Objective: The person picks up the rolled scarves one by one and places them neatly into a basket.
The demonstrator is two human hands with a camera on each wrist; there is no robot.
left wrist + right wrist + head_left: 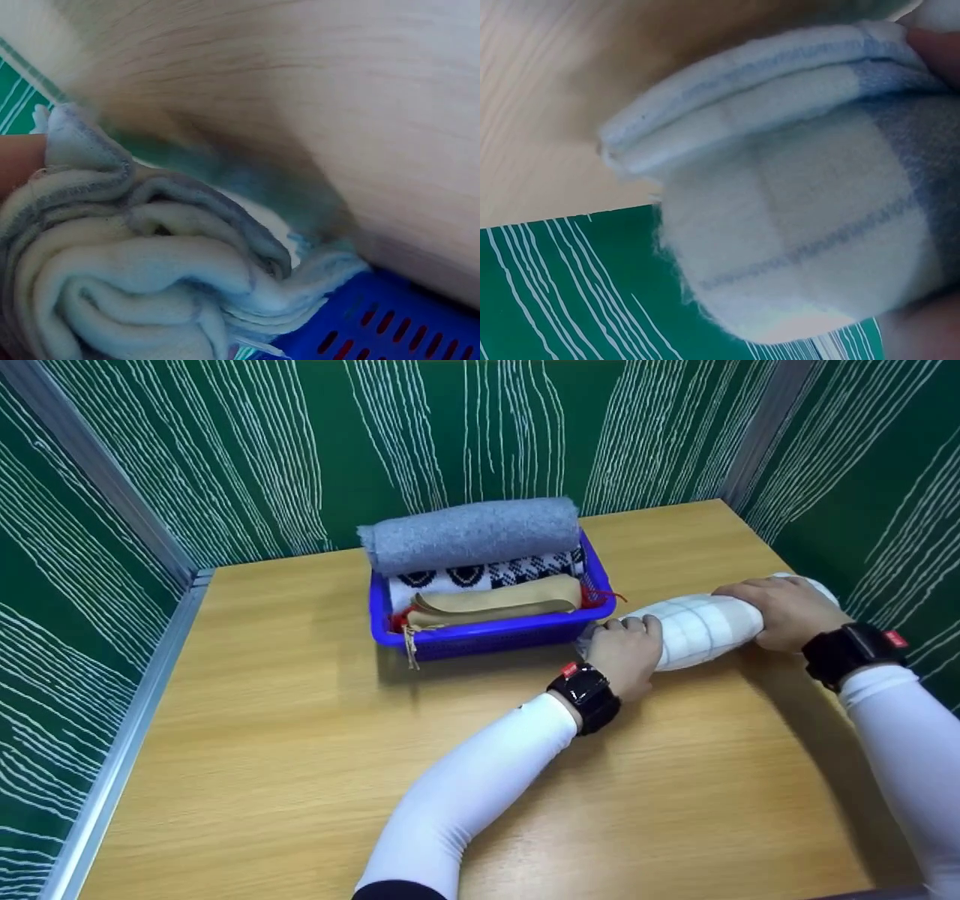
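Note:
A white scarf with grey-blue check lines [697,626], rolled into a thick bundle, lies at a slant over the right part of the table. My left hand [626,656] grips its near-left end, close to the basket corner. Toward the far right end, my right hand [795,611] holds the roll with fingers over the top. Spiral layers of the scarf [150,292] show at one end in the left wrist view. From the right wrist, a loose folded edge of the scarf [742,97] stands off the roll.
A blue plastic basket [495,634] stands left of the scarf. In it lie a grey rolled cloth [476,536], a black-and-white patterned cloth [450,581] and a tan roll with tassels [495,600]. Green walls with white lines [480,435] enclose the wooden table [285,750].

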